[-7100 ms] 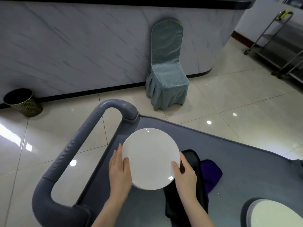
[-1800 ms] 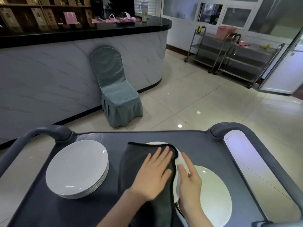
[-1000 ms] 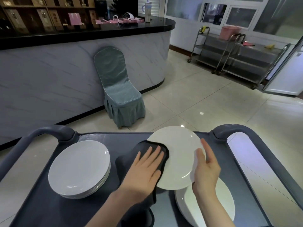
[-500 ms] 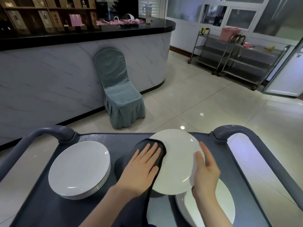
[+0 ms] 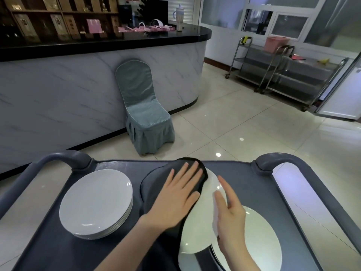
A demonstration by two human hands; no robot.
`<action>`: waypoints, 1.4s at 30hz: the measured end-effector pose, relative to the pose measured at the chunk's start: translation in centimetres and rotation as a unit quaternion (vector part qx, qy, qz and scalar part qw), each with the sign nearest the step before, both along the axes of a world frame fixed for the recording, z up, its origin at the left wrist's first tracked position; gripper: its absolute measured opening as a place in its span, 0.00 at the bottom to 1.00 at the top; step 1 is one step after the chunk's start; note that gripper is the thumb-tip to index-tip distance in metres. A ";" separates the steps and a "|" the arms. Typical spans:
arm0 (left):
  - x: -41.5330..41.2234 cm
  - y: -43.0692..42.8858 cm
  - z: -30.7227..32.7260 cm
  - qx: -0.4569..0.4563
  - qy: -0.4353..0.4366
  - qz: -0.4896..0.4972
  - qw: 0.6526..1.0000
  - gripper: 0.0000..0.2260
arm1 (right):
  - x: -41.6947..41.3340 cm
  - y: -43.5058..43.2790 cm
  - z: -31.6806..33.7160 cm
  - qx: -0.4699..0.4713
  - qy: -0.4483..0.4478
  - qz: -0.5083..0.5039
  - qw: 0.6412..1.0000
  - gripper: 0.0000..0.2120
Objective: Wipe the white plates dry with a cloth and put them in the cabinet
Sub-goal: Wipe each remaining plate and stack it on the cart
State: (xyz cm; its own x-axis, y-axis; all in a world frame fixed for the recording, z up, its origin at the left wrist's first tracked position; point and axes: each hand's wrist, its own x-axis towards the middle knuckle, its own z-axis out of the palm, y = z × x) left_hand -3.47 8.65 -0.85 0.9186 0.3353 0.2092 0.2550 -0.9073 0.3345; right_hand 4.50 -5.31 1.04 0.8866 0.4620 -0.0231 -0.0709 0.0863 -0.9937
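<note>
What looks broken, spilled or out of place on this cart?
Nothing stands out. The tilted plate is simply held by the right hand while the left hand presses the dark cloth on it; the plate stack beside it sits neatly.

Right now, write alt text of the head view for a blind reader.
A left hand presses a dark cloth on a tilted white plate, which the right hand holds by its rim above a grey cart. A left stack and a right stack of plates sit on it.
</note>
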 end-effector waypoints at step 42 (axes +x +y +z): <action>-2.4 3.0 0.4 -0.410 -0.117 0.107 0.898 0.03 | 5.2 -2.0 3.5 -0.117 -0.140 0.189 0.965 0.17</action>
State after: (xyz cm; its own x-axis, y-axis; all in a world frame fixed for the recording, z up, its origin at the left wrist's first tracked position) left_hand -5.91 11.66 -0.50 0.7783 0.6278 -0.0101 0.2298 -0.2699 0.9351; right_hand 9.67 -7.34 4.52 0.6432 0.7641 0.0494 0.2201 -0.1227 -0.9677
